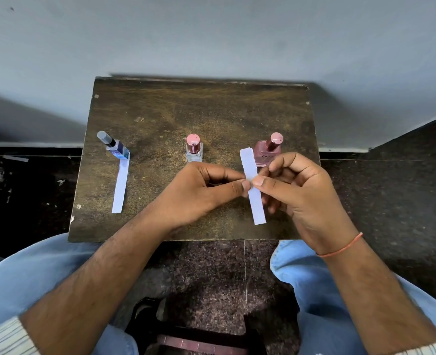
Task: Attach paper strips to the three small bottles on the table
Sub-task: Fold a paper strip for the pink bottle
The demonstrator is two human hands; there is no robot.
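Three small bottles stand in a row on the dark wooden table (pixel 175 108). The blue bottle (pixel 118 149) at the left has a white paper strip (pixel 120 187) stuck to it, lying toward me on the table. The clear bottle with a pink cap (pixel 193 148) is in the middle. The pink bottle (pixel 268 149) stands at the right. My left hand (pixel 199 193) and my right hand (pixel 301 190) both pinch a second white strip (pixel 254 193), held upright above the table in front of the pink bottle.
The small table stands against a grey wall (pixel 211 34) on a dark speckled floor (pixel 391 188). My knees in blue jeans (pixel 32 272) flank the table's near edge. A dark object (pixel 186 329) lies on the floor between my legs.
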